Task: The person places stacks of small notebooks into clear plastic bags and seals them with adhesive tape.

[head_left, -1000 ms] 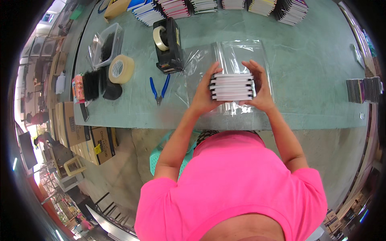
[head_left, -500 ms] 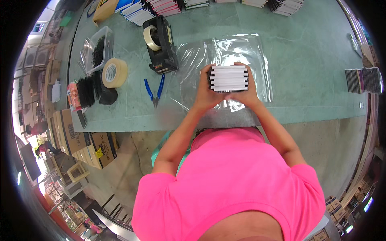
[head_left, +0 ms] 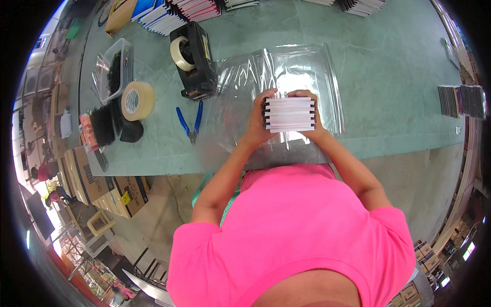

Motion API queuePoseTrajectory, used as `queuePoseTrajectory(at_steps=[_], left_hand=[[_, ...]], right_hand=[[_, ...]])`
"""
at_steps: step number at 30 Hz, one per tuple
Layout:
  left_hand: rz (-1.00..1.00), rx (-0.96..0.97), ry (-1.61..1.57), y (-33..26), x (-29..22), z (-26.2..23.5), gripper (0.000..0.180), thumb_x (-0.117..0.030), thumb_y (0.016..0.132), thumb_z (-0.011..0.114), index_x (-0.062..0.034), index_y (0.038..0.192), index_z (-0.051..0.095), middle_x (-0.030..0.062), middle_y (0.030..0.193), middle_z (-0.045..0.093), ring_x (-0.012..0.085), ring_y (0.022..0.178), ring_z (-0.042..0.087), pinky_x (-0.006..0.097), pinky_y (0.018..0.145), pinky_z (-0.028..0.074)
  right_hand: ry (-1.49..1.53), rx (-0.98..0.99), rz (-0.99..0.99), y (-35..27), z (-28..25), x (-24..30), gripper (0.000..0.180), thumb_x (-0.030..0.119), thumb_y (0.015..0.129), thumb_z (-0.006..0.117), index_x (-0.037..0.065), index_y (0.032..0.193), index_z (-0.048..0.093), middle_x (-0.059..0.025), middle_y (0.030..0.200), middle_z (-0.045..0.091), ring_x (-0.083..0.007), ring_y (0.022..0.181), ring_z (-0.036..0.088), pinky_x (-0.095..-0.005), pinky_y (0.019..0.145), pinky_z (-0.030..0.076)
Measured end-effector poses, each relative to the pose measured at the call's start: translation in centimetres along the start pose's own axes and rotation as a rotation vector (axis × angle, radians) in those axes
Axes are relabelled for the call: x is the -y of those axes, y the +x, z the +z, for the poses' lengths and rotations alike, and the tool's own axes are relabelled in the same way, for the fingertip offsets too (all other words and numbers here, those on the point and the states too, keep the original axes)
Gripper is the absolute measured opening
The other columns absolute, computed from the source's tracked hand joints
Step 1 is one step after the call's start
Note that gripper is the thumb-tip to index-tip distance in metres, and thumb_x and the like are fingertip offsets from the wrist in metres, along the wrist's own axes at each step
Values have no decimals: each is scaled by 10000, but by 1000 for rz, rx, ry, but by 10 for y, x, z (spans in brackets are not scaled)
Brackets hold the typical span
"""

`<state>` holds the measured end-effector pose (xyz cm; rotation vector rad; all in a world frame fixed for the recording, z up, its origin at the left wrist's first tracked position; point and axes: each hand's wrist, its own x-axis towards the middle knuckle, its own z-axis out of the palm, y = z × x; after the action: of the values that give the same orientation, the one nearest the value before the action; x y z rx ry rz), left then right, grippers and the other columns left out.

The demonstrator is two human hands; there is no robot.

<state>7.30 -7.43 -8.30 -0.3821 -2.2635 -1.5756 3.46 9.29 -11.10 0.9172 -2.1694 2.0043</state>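
Observation:
A stack of notebooks (head_left: 290, 114) stands between my two hands, its white page edges turned up and dark binding strips showing along its sides. My left hand (head_left: 259, 120) grips its left side, fingers bent over the far corner. On the right side, my right hand (head_left: 316, 115) presses against it the same way. Beneath the stack and my hands lies a clear plastic sheet (head_left: 307, 64), shiny and creased, spread over the green table (head_left: 383, 92). Whether the stack rests on the sheet or is held just above it, I cannot tell.
Left of the sheet are a black tape dispenser (head_left: 200, 66), blue-handled pliers (head_left: 190, 123), a tape roll (head_left: 138, 101) and a clear plastic tub (head_left: 127, 66). Several notebook piles (head_left: 161, 18) line the far edge. Dark spiral-edged bundles (head_left: 460, 101) sit far right. Cardboard boxes (head_left: 84, 176) stand lower left.
Both hands have brought the notebook stack slightly nearer to me. The view has shifted a little, and one of the piles at the far edge has gone out of the picture.

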Motion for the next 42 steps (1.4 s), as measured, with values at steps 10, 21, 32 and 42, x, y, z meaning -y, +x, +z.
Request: queuePoseTrajectory(at_steps=[10,21,32,42], left_hand=[[-808,171,-305,55,-57,-41,894,-229,489,894,27,1183,392,161,1061,581,223,956,598,333,802,502],[-961,182,-360,37,-27,-37,546,-179,615,832,13,1043,552,101,938,638,178,835,636,313,730,525],[-1113,232,-237,50,-40,-37,515,-205,624,824,7,1028,585,118,970,647,204,838,648,317,720,528],[-1035,152,-310,49,-30,-13,500,-196,626,825,22,1006,585,136,952,649,217,818,653,330,713,540]], right_hand=[[-144,86,327,44,-39,39,684,486,877,484,-23,1310,339,-207,1266,445,-319,1186,428,-385,1003,319],[-860,35,29,20,-91,5,320,233,842,592,82,1124,589,-95,1195,543,-256,1123,505,-425,899,425],[80,138,933,29,-113,27,165,154,806,655,7,872,621,-51,714,642,-94,555,576,-206,479,428],[42,118,950,25,-114,31,150,131,803,655,-12,830,620,-44,676,616,-71,536,531,-205,428,373]])
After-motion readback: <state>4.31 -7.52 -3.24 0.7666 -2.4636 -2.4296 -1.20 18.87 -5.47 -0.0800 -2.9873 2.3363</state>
